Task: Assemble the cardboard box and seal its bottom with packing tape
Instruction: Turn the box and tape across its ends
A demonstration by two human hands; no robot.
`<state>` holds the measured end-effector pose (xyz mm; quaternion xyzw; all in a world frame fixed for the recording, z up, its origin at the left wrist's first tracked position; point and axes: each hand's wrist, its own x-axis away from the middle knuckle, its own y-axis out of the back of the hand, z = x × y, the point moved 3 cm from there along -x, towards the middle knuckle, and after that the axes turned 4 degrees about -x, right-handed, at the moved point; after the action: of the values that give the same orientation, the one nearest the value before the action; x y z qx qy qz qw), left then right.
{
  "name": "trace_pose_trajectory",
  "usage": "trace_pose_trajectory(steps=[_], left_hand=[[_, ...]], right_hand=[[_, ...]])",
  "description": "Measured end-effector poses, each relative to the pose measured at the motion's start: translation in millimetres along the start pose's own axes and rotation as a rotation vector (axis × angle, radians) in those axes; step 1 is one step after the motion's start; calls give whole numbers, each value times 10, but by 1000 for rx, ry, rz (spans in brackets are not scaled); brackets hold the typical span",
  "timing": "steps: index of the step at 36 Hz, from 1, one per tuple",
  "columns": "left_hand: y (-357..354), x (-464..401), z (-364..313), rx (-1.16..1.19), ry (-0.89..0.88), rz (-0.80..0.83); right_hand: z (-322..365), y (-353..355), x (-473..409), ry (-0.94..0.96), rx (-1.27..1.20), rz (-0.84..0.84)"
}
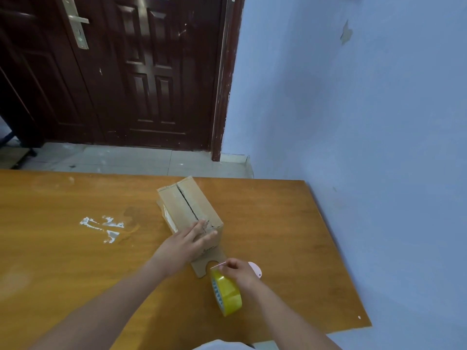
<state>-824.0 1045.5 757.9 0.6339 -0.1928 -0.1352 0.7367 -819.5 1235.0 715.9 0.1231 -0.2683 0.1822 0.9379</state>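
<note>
- Head view: your orange-brown wooden table (75, 248) meets a pale blue wall (379, 122) on the right; a dark brown panelled door (126, 72) stands far left.
- Your left hand (184, 245) lies flat-fingered on the brown cardboard box (187, 203) at mid-table.
- Your right hand (240, 271) pinches the tape end of the yellow packing tape roll (227, 294), near the box.

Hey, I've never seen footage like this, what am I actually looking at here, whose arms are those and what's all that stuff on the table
There is no machine here. The one picture comes from a camera worn on a person's head, looking forward and down, so the two arms reaching in from the bottom are that person's own. On the wooden table stands a cardboard box, its closed flaps facing up with an open seam between them. The left hand lies flat on the box's near end, holding it steady. The right hand pinches the loose end of a yellow tape roll standing on edge. Behind that hand peeks a small pink object; I cannot tell what it is. White scraps are stuck to the tabletop.
</note>
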Motion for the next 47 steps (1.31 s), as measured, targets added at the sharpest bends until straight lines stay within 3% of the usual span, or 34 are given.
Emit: trace_pose_trajectory(steps=[3, 10, 15, 25, 31, 36, 41, 47], left_hand=[[69, 34, 183, 24, -18, -32], [-39, -51, 411, -36, 27, 116], [1, -100, 271, -133, -23, 76], [99, -214, -86, -96, -71, -45], [146, -267, -303, -14, -59, -89], [378, -341, -434, 154, -37, -192], [648, -576, -567, 575, 91, -36], [904, -838, -671, 1004, 108, -63]], right_hand=[[-13, -14, 1, 5, -20, -17], [-18, -26, 55, -18, -102, -56], [-24, -18, 101, -52, -192, -61], [-62, 198, 193, -143, -433, -152], [-7, 417, 241, -137, -334, -256], [145, 535, 292, -65, -544, -277], [393, 674, 345, 53, -631, -266], [695, 823, 409, 168, -590, -289]])
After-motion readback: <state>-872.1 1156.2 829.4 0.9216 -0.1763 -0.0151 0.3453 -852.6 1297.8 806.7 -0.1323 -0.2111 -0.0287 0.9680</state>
